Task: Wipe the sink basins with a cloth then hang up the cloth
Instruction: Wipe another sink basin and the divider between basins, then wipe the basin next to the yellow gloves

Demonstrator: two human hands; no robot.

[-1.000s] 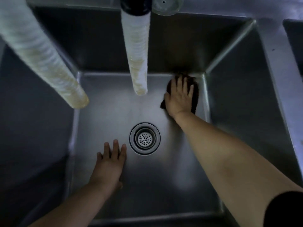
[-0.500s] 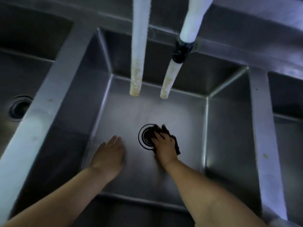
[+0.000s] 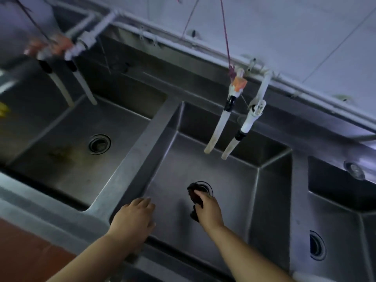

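Steel counter (image 3: 130, 159) carries three basins: one at 9 o'clock (image 3: 67, 151), the middle basin (image 3: 230, 190), one at 3 o'clock (image 3: 341, 220), each with one drain. Four hoses hang in two pairs, one pair (image 3: 223, 129) above the middle basin. Two hands reach into it: left hand (image 3: 133, 219) spread flat; right hand (image 3: 209, 210) clutches one dark cloth (image 3: 194, 195) at the drain (image 3: 207, 187).

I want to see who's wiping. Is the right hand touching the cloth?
Touching. The head view shows the right hand with its fingers curled round the dark cloth, holding it by the drain of the middle basin.
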